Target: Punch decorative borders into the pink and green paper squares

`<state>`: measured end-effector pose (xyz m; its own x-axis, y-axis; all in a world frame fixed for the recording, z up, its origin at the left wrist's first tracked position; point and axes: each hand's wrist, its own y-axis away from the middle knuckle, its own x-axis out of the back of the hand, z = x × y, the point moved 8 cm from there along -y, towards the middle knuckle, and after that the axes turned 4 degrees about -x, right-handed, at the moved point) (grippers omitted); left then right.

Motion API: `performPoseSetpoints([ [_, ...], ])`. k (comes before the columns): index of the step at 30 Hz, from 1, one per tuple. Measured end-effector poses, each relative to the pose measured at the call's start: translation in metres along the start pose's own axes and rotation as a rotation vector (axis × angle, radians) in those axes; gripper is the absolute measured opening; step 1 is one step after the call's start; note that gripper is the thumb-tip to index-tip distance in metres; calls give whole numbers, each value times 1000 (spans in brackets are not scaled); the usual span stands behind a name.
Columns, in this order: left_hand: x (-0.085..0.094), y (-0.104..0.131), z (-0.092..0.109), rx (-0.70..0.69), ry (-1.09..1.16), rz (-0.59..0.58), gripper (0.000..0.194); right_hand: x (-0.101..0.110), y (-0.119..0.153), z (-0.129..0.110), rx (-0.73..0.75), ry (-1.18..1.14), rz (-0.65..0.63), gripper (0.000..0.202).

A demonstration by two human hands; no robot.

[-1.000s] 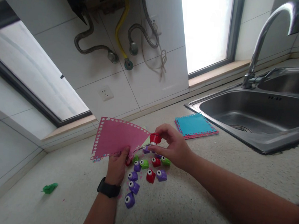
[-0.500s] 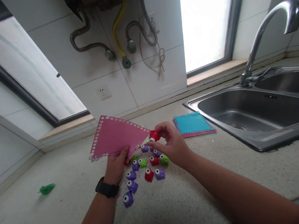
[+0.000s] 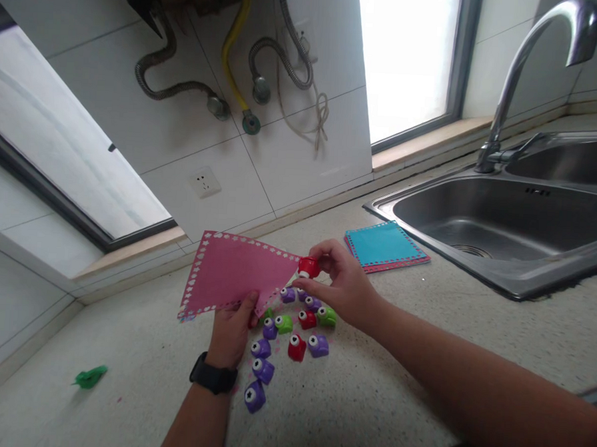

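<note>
A pink sheet of paper (image 3: pixel 240 270) with small shapes punched along its edges is pinched at its lower edge by my left hand (image 3: pixel 233 330), thumb on top. My right hand (image 3: pixel 343 282) grips a red paper punch (image 3: pixel 308 267) between thumb and fingers, at the sheet's right corner. Whether the punch's jaw is around the paper edge I cannot tell. Below the hands, several more punches lie on the counter: purple ones (image 3: pixel 255 396), a red one (image 3: pixel 296 347) and green ones (image 3: pixel 284 324). Pink paper bits are scattered among them.
A stack of punched sheets, blue on top (image 3: pixel 385 245), lies right of my right hand by the steel sink (image 3: pixel 443 218) with its tap (image 3: pixel 505 94). A crumpled green piece (image 3: pixel 90 377) rests on the counter at left. Hoses (image 3: pixel 233 40) hang on the tiled wall.
Both hands, the pink sheet and the red punch stay nearly in place. The whole view has shifted very slightly.
</note>
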<state>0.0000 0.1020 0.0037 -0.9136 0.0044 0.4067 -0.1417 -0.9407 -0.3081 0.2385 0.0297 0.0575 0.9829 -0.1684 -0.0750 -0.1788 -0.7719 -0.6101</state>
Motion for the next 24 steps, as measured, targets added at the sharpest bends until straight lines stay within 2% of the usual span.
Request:
performPoseSetpoints([
  [24,3,2,4,1,-4,18,53,2,-1,-1,-47,20,15,43],
])
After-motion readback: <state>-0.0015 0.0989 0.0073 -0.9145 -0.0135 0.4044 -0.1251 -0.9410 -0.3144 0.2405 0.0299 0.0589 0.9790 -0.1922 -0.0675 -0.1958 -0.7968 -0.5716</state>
